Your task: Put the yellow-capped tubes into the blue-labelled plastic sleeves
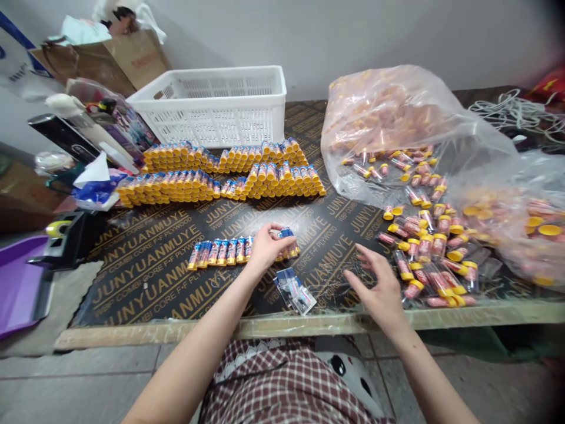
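A row of small clear tubes (227, 251) with yellow caps and blue printed labels lies across the middle of the table. At its right end my left hand (265, 247) is closed, thumb and fingers around a blue-labelled tube (286, 233); the hand hides part of the row. Just in front lies a small stack of flat printed labels (295, 292). My right hand (382, 291) hovers to the right, fingers apart and holding nothing, close to a loose pile of yellow-capped tubes (426, 247) with pink contents.
Stacked labelled tubes (176, 185) stand in rows before a white plastic crate (220, 112). A large clear bag (397, 106) of more tubes spreads at the back right. Bottles (66, 135) and a purple dustpan (22, 282) are on the left. The wooden table edge (185, 333) runs nearest me.
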The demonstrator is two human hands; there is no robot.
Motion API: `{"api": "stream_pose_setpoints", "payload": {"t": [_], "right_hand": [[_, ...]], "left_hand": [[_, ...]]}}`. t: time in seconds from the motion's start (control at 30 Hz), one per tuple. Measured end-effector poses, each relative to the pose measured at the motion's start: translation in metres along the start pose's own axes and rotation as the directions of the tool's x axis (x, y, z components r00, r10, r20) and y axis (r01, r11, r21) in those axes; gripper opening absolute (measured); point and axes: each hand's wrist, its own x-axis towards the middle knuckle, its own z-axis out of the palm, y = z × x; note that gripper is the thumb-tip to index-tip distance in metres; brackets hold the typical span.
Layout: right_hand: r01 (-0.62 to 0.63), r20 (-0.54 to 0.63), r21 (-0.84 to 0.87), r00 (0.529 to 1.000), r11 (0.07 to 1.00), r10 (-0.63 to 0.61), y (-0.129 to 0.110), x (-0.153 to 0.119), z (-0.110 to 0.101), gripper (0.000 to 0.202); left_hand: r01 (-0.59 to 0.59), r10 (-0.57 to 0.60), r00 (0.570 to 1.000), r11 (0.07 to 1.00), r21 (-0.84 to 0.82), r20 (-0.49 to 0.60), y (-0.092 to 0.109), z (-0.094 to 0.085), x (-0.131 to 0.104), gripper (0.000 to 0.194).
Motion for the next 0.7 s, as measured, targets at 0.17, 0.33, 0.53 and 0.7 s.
{"api": "stream_pose_setpoints", "payload": {"t": [0.17, 0.33, 0.53, 0.7], "right_hand": [[-0.053, -0.151, -0.208, 0.988, 0.977, 0.022, 0.035, -0.002, -0.029, 0.031], [-0.113, -0.204, -0.452, 0.979, 0.885, 0.021, 0.055, -0.012, -0.053, 0.040], [-0.197, -0.158, -0.794, 0.980, 0.575, 0.117, 0.067, -0.014, -0.077, 0.050], [-0.230, -0.073, -0.761, 0.959, 0.607, 0.272, 0.068, -0.012, -0.069, 0.048]], "left_hand": [[-0.143, 0.180, 0.984, 0.814, 0.563, -0.009, -0.002, 0.003, 0.029, 0.043], [-0.157, 0.172, 0.984, 0.693, 0.704, 0.050, 0.006, 0.005, 0.029, 0.047], [-0.199, 0.200, 0.974, 0.542, 0.816, 0.104, 0.016, -0.013, -0.009, 0.040], [-0.228, 0.083, 0.973, 0.520, 0.823, 0.217, -0.010, -0.019, -0.042, 0.022]]}}
